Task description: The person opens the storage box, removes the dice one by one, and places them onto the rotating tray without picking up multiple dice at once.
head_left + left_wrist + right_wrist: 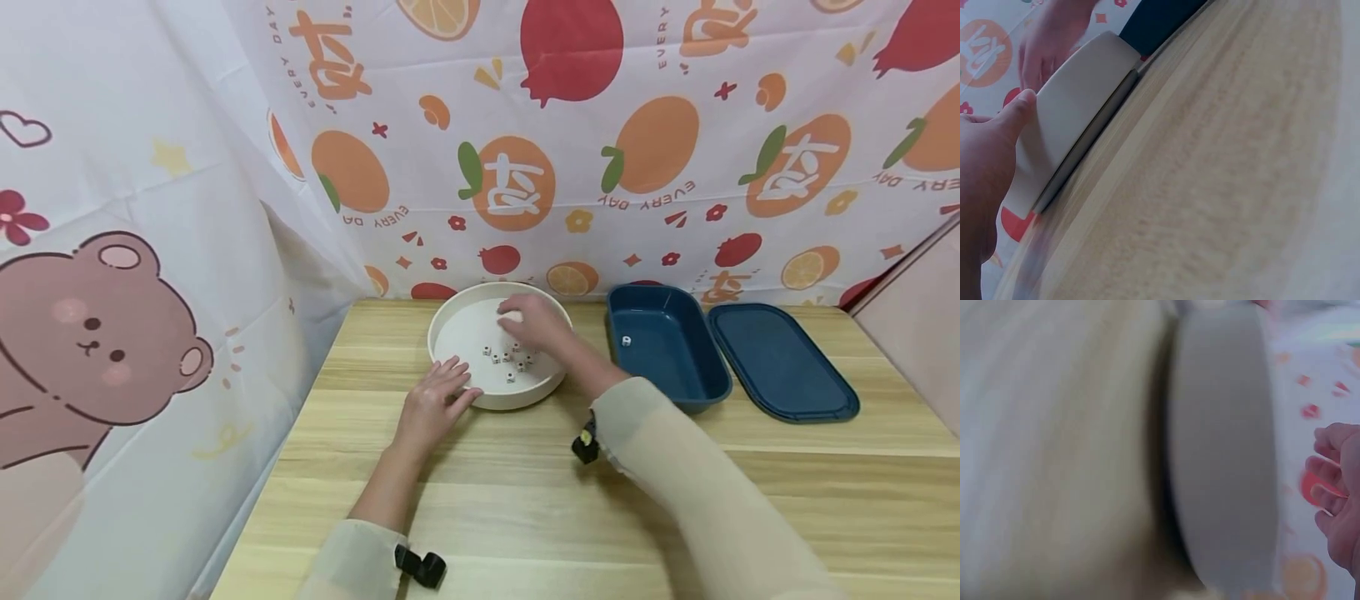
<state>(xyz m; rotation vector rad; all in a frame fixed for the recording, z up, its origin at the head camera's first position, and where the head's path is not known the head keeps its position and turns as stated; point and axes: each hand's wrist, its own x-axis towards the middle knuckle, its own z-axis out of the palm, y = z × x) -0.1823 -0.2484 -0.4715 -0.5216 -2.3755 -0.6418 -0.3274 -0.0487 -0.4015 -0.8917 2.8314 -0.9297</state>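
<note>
A round cream tray (450, 315) stands on the table with several small white dice (506, 357) scattered on its floor. At its near left rim is my left hand (433, 406). The fingers reach over the rim while the thumb lies along the outer side, gripping the edge. Above the tray's far right part hovers my right hand (534, 323), its fingers bent loosely. Between those fingers (1330, 467) no die shows in the right wrist view. To the right, a deep blue container (670, 367) has a single die (626, 341) inside.
Flat beside the container lies a blue lid (783, 362). A fruit-print cloth (420, 167) hangs right behind the tray, and a bear-print cloth (225, 350) borders the left. The wooden table (517, 492) extends toward me.
</note>
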